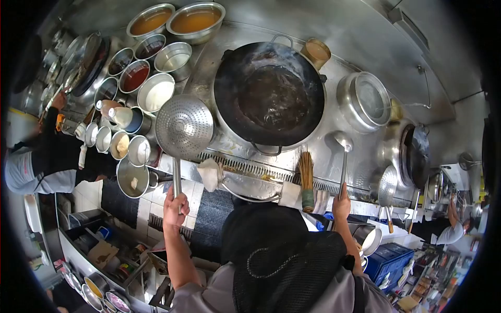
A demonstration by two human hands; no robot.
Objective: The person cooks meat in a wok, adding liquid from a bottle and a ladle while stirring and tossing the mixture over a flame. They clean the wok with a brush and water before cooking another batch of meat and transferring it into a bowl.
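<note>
My left hand (175, 209) is wrapped round the handle of a large perforated strainer (185, 126), whose round head is raised left of the wok. My right hand (342, 206) grips the long handle of a metal ladle (344, 140), its bowl over the steel counter right of the wok. Between them a black wok (272, 94) sits on the stove with dark, shiny liquid and some steam in it. A bamboo brush (306, 180) lies at the counter's front edge, nearer my right hand. A white cloth (210, 174) is close to the strainer's handle.
Metal bowls of sauces and seasonings (134, 76) crowd the left counter, with two larger bowls of orange liquid (196, 21) behind. A lidded steel pot (365, 100) and a second wok (419, 156) stand right. Co-workers (44, 166) work at far left and far right (450, 229).
</note>
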